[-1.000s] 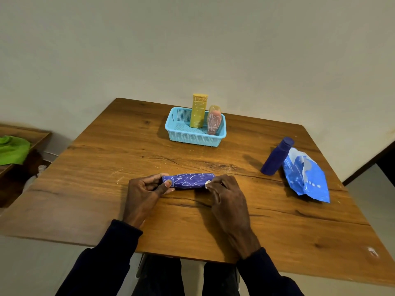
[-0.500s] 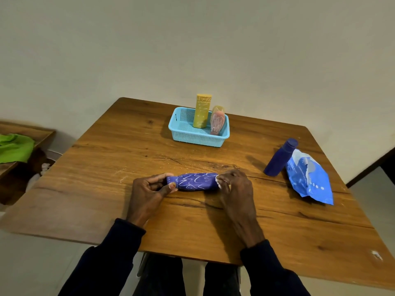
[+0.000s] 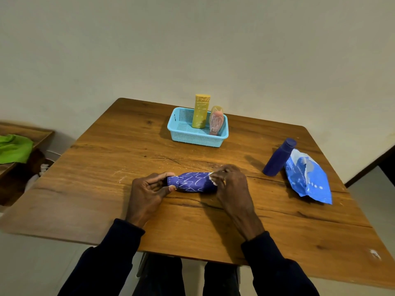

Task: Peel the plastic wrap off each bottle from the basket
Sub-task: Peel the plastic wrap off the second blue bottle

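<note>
1. The basket point(image 3: 193, 138) is light turquoise, with a fine mesh pattern.
2. Inside it, the yellow bottle point(image 3: 201, 112) carries pale scribbles and the pink bottle point(image 3: 216, 120) white squiggles.
3. In front of the basket, the purple bottle point(image 3: 192, 182) bears white zigzags.
4. Right of the basket, the blue bottle point(image 3: 277, 159) is plain dark blue, and the plastic wrap point(image 3: 307, 178) is bright blue with white patches.

Bare tabletop point(image 3: 102, 184) left of centre. Far side blocked by basket point(image 3: 197, 137); right side by upright blue bottle point(image 3: 277, 159) touching blue pouch point(image 3: 307, 178).

A green cloth point(image 3: 14, 148) lies on a wooden shelf point(image 3: 32, 133) beside the table point(image 3: 106, 178).
</note>
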